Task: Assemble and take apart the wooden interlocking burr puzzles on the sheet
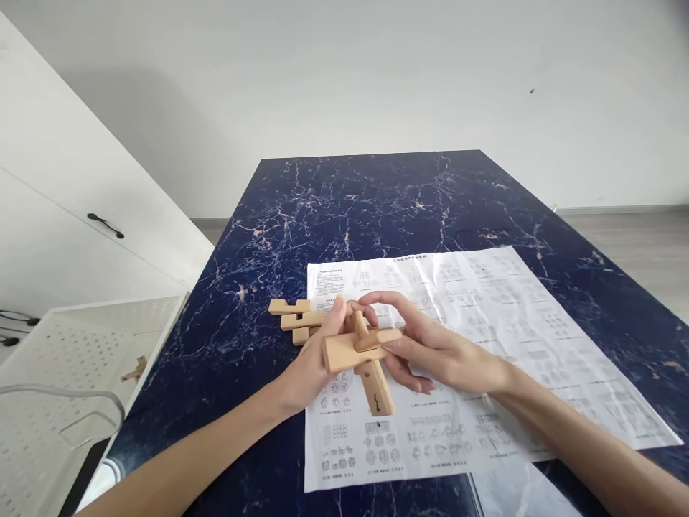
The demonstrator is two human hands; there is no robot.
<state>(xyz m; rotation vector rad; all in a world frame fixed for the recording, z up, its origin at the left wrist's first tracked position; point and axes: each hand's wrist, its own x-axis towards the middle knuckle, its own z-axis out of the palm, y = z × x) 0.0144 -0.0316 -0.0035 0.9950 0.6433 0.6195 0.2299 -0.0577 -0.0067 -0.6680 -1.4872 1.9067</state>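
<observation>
Between my hands, above a printed sheet, is a cross-shaped wooden puzzle [340, 353] of interlocking light-brown pieces. One piece points down toward me and bears a dark squiggle mark. My left hand [309, 370] grips the puzzle from the left, its thumb up along the side. From the right, my right hand [430, 345] pinches the puzzle's right end with thumb and fingers. Parts of the fingers behind the wood are hidden. Just left of my left hand lie several loose notched wooden pieces [291, 307], partly covered by that hand.
The paper sheet [484, 301] with rows of small diagrams spreads over the dark blue marbled table [355, 208]. On the left stand a white cabinet [64, 187] and a white perforated basket [43, 431]. A small wooden piece [134, 369] shows at the basket's right side.
</observation>
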